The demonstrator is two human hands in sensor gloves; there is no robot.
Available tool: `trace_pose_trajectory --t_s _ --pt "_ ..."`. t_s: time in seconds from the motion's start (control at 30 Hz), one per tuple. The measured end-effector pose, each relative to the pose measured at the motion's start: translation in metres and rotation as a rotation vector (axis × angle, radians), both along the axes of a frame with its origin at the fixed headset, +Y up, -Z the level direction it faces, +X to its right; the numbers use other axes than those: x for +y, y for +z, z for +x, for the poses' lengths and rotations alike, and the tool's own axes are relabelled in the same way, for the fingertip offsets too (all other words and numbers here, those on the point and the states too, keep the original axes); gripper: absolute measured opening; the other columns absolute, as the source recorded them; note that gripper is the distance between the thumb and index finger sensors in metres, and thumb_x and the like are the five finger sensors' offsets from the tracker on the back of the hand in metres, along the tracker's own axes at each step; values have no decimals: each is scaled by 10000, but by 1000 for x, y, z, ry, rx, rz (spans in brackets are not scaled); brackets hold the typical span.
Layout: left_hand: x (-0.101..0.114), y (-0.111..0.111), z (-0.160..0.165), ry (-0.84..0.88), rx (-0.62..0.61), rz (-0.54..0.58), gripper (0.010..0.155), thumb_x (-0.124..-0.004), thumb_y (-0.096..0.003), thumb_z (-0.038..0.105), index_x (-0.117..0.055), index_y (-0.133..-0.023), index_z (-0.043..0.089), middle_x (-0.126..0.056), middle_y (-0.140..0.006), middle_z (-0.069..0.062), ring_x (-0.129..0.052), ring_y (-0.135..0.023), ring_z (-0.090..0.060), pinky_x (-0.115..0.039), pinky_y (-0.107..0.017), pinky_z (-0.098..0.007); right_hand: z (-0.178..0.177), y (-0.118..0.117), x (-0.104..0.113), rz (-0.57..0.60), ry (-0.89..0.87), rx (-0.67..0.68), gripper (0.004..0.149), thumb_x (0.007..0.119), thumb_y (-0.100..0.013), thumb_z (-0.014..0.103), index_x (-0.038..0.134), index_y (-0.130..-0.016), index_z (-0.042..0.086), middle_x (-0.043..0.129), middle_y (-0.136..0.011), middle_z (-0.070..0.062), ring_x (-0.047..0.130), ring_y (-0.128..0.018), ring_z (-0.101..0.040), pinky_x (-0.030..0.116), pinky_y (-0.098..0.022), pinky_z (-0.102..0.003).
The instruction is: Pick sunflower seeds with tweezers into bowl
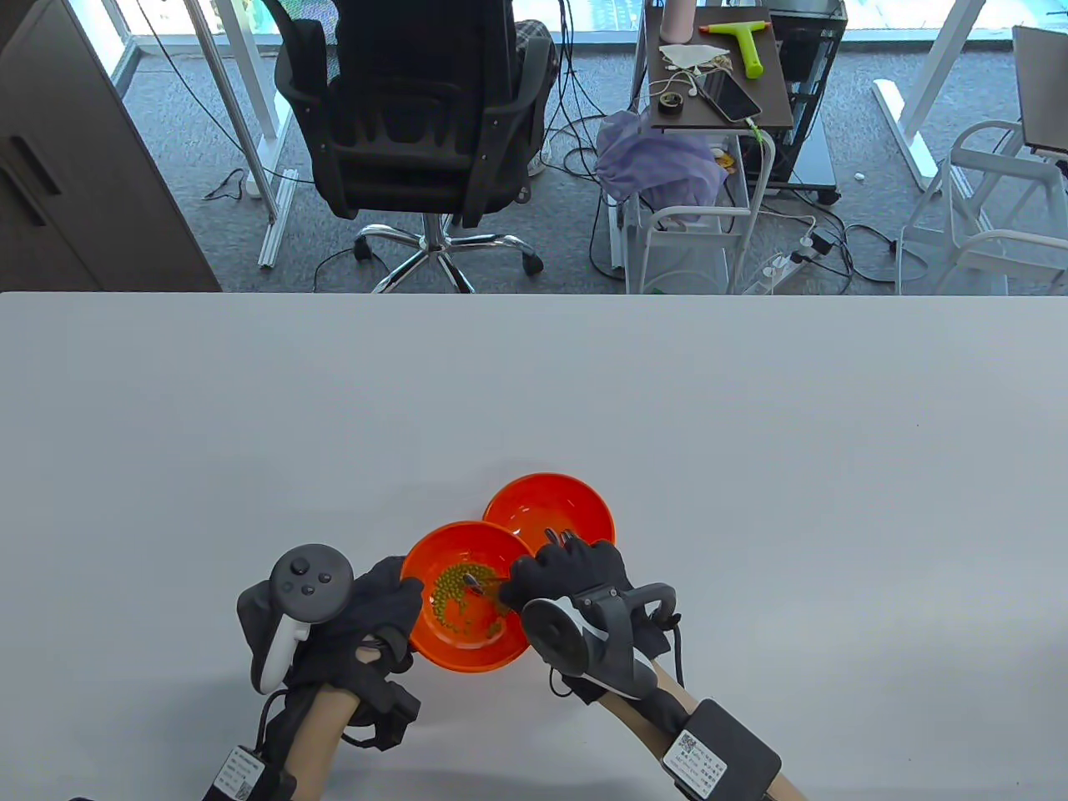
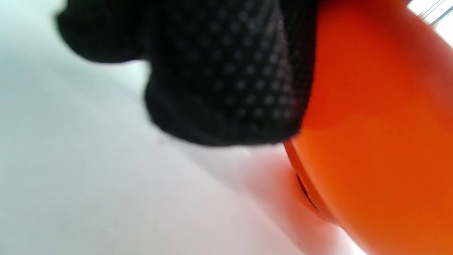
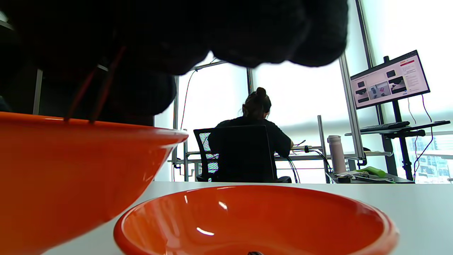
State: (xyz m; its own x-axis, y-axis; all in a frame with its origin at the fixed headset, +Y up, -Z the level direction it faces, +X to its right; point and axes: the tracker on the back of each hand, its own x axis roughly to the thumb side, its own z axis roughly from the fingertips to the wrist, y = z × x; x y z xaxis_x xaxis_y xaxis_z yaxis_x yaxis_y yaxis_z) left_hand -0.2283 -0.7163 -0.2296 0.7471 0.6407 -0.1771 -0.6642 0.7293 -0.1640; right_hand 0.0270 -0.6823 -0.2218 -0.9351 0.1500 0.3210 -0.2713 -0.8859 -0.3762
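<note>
We see two orange bowls side by side and touching on the white tabletop. The near bowl holds a heap of small green seeds with a few darker pieces among them; the far bowl sits up and to the right of it, and in the right wrist view a single dark speck lies at the bottom of it.

Our right hand reaches over the right rim of the near bowl and grips the tweezers, its fingers closed around them. The tweezers' long axis runs nearly level across the table view, from the hand on the right toward the left, with the tips pointing left and down onto the seed heap near the bowl's middle. In the right wrist view we see two thin reddish prongs dropping from the glove behind the near bowl's rim. Whether a seed is caught between the tips we cannot tell.

Our left hand rests against the left outer wall of the near bowl; in the left wrist view its gloved fingers press on the orange side, curled around it.
</note>
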Motion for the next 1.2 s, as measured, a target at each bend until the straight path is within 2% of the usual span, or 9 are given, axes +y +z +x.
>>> trace_pose_trajectory --t_s 0.07,0.3,0.53,0.87,1.0,1.2 --pt "0 0 0 0 3 -1 515 -759 -464 395 -821 -880 97 -1078 -351 -47 -1088 -85 -157 -944 -198 -370 5 -2 3 5 -18 -16 378 890 -290 511 1086 -524 289 971 -324 117 952 -251 -110 868 -431 -367" --pt "0 0 -1 -2 10 -6 514 -759 -464 395 -822 -878 97 -1078 -350 -46 -1088 -83 -156 -944 -197 -370 33 -16 8 -1 -105 -121 380 886 -294 510 1083 -526 283 966 -319 121 947 -242 -109 868 -424 -367" --pt "1 -1 -3 -3 18 -9 513 -759 -464 394 -823 -877 97 -1077 -350 -48 -1087 -85 -158 -944 -197 -370 53 -31 -2 -33 -118 -202 380 880 -298 506 1080 -525 276 961 -316 121 943 -235 -108 870 -416 -366" --pt "1 -1 -4 -1 20 -13 513 -759 -464 395 -823 -877 97 -1078 -350 -46 -1087 -84 -157 -944 -198 -370 54 -42 -21 -96 -32 -230 376 884 -298 503 1085 -519 275 964 -311 119 944 -231 -108 872 -412 -365" --pt "1 -1 -4 0 23 -13 514 -759 -464 395 -822 -878 97 -1077 -350 -48 -1088 -84 -157 -944 -198 -370 54 -45 -26 -132 6 -252 397 868 -298 537 1075 -541 300 966 -326 143 948 -234 -102 872 -414 -361" --pt "1 -2 -5 3 36 -8 512 -759 -463 396 -824 -876 99 -1078 -351 -44 -1088 -85 -156 -944 -199 -369 57 -48 -27 -139 13 -269 406 870 -295 535 1064 -565 302 966 -349 140 954 -266 -110 862 -439 -371"
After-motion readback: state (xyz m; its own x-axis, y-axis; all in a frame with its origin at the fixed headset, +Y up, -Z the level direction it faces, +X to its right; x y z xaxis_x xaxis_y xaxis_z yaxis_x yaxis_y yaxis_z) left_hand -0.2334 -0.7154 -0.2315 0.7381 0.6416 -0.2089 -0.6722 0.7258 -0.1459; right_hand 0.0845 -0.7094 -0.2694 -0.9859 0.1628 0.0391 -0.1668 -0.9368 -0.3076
